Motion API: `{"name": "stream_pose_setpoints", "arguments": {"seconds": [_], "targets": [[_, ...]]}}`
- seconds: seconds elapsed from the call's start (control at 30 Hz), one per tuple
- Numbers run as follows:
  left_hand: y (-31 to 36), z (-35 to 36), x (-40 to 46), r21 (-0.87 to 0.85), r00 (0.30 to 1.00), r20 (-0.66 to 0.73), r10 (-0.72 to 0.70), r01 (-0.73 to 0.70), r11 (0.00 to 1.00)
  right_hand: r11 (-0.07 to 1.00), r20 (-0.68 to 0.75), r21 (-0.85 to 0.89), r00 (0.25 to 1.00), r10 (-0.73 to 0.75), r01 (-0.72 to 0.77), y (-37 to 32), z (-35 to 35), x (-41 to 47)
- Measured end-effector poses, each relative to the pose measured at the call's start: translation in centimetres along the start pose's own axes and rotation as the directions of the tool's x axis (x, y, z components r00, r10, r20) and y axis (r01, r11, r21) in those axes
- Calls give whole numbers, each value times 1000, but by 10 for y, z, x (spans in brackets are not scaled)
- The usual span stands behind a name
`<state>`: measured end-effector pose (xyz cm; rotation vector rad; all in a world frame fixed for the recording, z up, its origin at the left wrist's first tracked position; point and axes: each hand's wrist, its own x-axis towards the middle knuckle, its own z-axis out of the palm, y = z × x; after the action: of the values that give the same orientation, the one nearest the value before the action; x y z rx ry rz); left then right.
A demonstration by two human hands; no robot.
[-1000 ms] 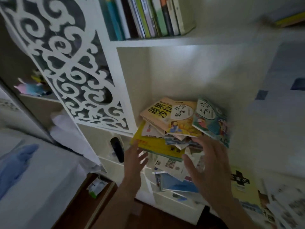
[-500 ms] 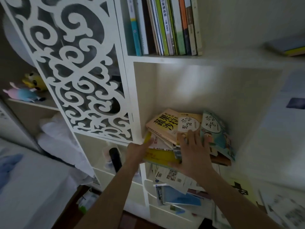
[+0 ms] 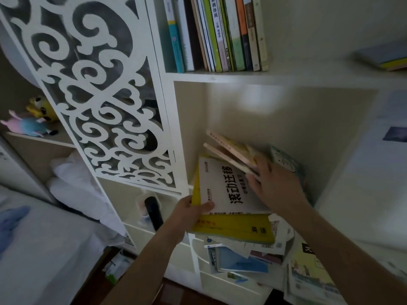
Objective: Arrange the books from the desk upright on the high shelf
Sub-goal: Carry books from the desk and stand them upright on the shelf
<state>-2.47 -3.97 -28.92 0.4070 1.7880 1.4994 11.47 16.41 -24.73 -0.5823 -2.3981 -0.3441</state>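
At the top of the frame a row of upright books [image 3: 220, 34] already stands on the high shelf [image 3: 286, 73]; to its right the shelf lies bare, save a flat pile [image 3: 385, 57] at the upper right edge. Below centre, the left hand [image 3: 190, 214] pinches the lower left corner of a white workbook [image 3: 229, 186] resting on a yellow book [image 3: 233, 227]; the right hand [image 3: 275, 183] has its fingers curled round thin paperbacks [image 3: 231, 153], tilting them up. Loose books and papers [image 3: 246, 254] lie heaped beneath; most of the sorting appears left to do.
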Motion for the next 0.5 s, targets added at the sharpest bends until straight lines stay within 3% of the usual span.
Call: {"name": "stream_pose_setpoints", "arguments": {"seconds": [0.07,0.2,0.37,0.5], "targets": [[-6,2,-1,-22,1000,17,1,-1,1000,1000,-62,-28,998,-8,6,10,-10,8],[-8,4,0,-5,1000,1,2,-2,1000,1000,-9,-22,1000,-14,13,22,-16,10],[-9,7,-3,13,998,-61,2,-1,1000,1000,-42,-22,999,-16,16,15,-11,2],[0,17,-2,78,982,-180,-53,68,995,995,289,32,952,-103,97,-7,9,-25]]}}
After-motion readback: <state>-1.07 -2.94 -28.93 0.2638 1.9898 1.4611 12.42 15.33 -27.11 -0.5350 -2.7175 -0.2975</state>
